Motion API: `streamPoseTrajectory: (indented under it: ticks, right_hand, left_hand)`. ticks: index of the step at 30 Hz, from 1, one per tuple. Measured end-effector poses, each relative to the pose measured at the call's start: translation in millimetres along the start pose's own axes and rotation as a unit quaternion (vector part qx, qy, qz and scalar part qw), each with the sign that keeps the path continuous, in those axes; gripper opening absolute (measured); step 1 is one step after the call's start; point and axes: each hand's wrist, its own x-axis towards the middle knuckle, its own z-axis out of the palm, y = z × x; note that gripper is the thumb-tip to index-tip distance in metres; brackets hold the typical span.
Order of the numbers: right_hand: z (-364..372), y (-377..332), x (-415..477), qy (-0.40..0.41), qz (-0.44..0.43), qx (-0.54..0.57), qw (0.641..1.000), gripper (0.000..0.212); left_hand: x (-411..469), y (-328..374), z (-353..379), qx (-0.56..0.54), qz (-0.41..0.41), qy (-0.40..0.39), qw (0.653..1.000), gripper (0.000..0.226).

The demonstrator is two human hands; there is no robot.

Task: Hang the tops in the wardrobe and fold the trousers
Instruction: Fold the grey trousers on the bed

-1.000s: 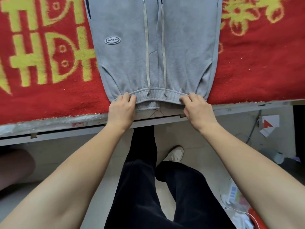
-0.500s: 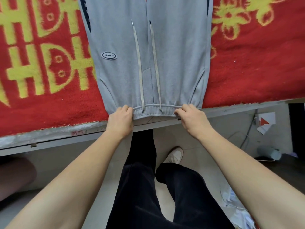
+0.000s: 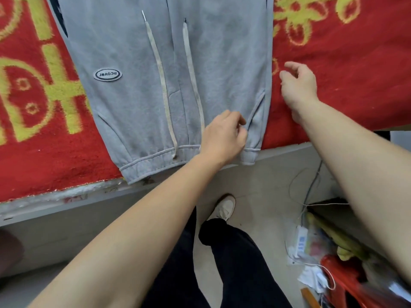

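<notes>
Grey sweatpants (image 3: 138,85) lie flat on a red and yellow blanket (image 3: 344,74), waistband at the near edge. Left hand (image 3: 223,137) hovers over the waistband, grip loosely curled, holding nothing. Right hand (image 3: 299,85) is just beside them over the blanket, grip open.

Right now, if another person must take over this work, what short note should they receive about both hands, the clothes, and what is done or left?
Left hand: over the waistband end of the grey drawstring sweatpants, fingers curled; whether it pinches cloth I cannot tell.
Right hand: open, empty, above the red and yellow patterned blanket, just right of the trousers.
Things: trousers lie flat on the blanket, waistband at the near edge, both drawstrings laid up the front.
Done: trousers spread out.
Left: fold them. No tops or wardrobe are in view.
</notes>
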Motion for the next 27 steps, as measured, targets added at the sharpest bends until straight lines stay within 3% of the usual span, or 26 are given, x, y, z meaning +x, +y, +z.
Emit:
streamPoseTrajectory:
  ticks: [5,9,12,14,16,19,24,27]
  right_hand:
    - [13,-24,30,-0.04,0.006,0.015,0.999,0.02]
    - [21,-32,45,-0.06,0.007,-0.031,0.998,0.035]
    - [21,-38,49,-0.063,0.03,-0.018,0.997,0.015]
    - [20,-47,49,-0.09,0.05,0.042,0.994,0.012]
    - [20,-64,42,-0.116,0.05,0.121,0.985,0.004]
    - [26,-105,17,-0.147,0.033,0.199,0.968,0.014]
    - [73,-189,-42,-0.225,-0.097,0.132,0.96,0.02]
    - [129,-234,-80,-0.266,-0.152,0.073,0.949,0.012]
  left_hand:
    - [26,25,36,0.135,-0.075,-0.089,0.984,0.05]
    - [30,24,40,0.144,-0.072,-0.085,0.983,0.029]
    - [28,21,28,0.038,-0.124,-0.112,0.985,0.01]
    - [23,17,14,-0.095,-0.165,-0.142,0.971,0.017]
    - [13,10,-9,-0.248,-0.193,-0.158,0.936,0.019]
    - [-7,-7,-53,-0.391,-0.207,-0.159,0.883,0.02]
    - [-47,-60,-131,-0.508,-0.237,-0.084,0.824,0.022]
    - [-69,-100,-165,-0.521,-0.263,-0.027,0.811,0.02]
